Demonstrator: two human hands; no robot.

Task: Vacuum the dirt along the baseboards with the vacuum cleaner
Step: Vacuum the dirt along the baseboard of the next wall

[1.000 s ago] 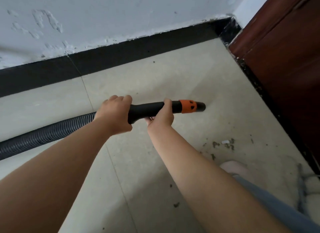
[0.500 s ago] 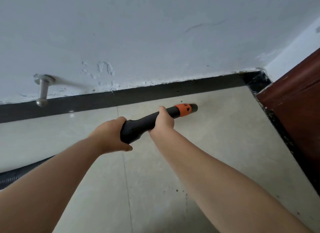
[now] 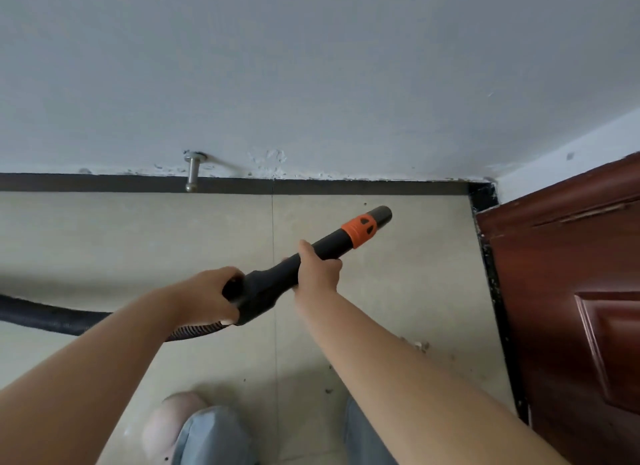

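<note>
L hand [image 3: 207,296] fingers are curling round the thick back end of the vacuum wand [image 3: 294,270], gripping it where the ribbed hose [image 3: 52,317] joins on. R hand [image 3: 317,274] is gripping the wand further fwd, thumb lying on top & fingers wrapping underneath, approx mid-tube. Both arms are reaching out from the bottom of the view.

Beyond the R hand fingers the black tube is running up & to the right, passing thru an orange collar [image 3: 360,230] and ending in a short dark nozzle tip [image 3: 381,215]. Tip is hovering above the floor [image 3: 104,239], pointing toward the corner, near the baseboard [image 3: 346,187] but not touching it. Behind the L hand the hose is trailing off to the left edge, sagging under the wrist.

Dark baseboard is running straight across beyond the hands w/ the pale wall [image 3: 311,66] above it, paint chipped along the join. A metal door stop [image 3: 191,174] is sticking out of the wall, up & left of the L hand. A reddish-brown door [image 3: 571,291] is standing right of the R arm. Bits of dirt [image 3: 420,347] are lying on the tiles just right of the R forearm, w/ a few specks nearer the body. Below the arms: jeans-clad legs [image 3: 211,437] & a pale shoe [image 3: 169,426].
</note>
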